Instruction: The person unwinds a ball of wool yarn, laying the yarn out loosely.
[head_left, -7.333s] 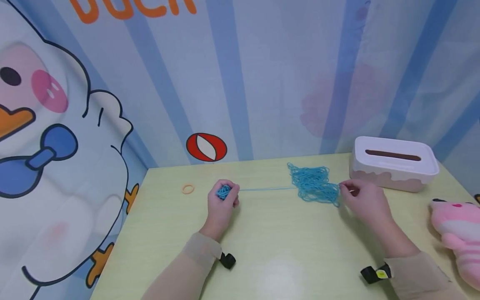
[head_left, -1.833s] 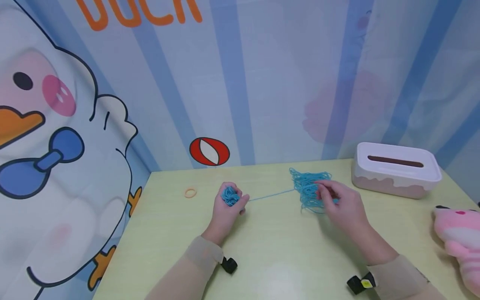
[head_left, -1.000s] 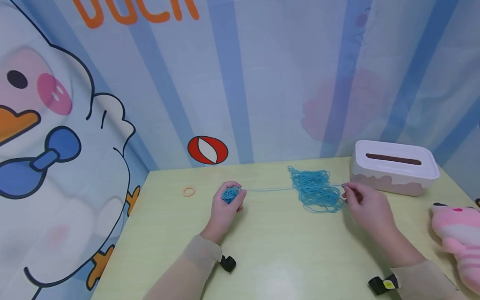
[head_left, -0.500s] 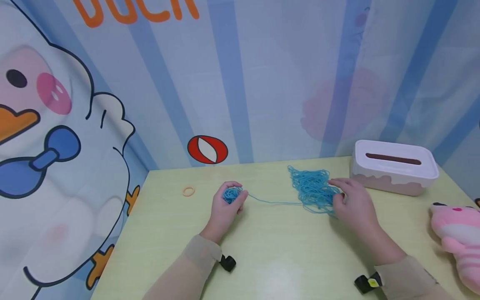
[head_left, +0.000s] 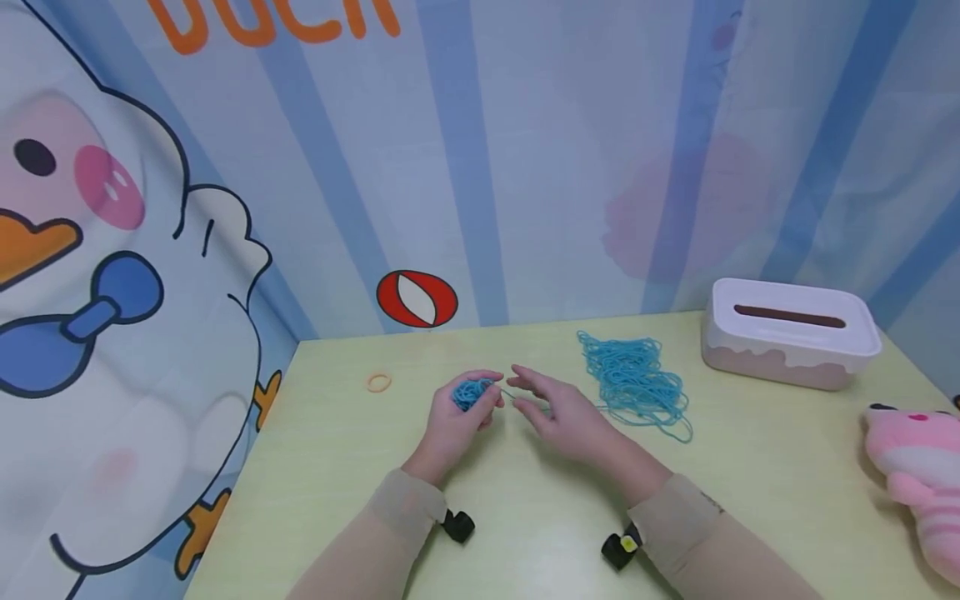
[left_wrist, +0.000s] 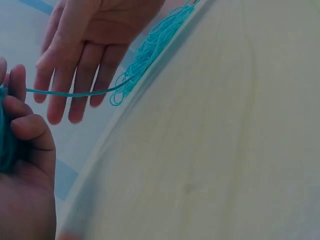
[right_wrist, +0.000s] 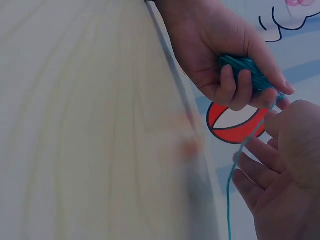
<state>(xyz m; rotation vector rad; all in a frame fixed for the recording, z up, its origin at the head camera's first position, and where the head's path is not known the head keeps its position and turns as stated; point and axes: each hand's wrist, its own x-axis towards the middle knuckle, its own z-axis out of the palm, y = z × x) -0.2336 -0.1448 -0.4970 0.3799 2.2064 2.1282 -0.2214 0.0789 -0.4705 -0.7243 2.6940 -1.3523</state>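
My left hand (head_left: 447, 423) grips a small ball of blue yarn (head_left: 471, 393), fingers and thumb curled round it. From the ball a single strand (left_wrist: 75, 94) runs right to a loose heap of the same yarn (head_left: 633, 377) on the table. Close beside the ball is my right hand (head_left: 573, 423), its fingers fairly straight and spread. The left wrist view shows the strand crossing those fingers, and no pinch on it is visible. In the right wrist view the wound yarn (right_wrist: 252, 72) shows between the left hand's thumb and fingers.
A pale orange ring (head_left: 378, 382) lies on the table left of the hands. At the back right stands a white and pink tissue box (head_left: 787, 333), with a pink plush toy (head_left: 918, 475) in front of it. A printed curtain (head_left: 540, 167) rises behind the table.
My right hand held the strand out right of the heap, let it go, and has come left to the ball. The heap's near edge has loosened; the left hand keeps its grip.
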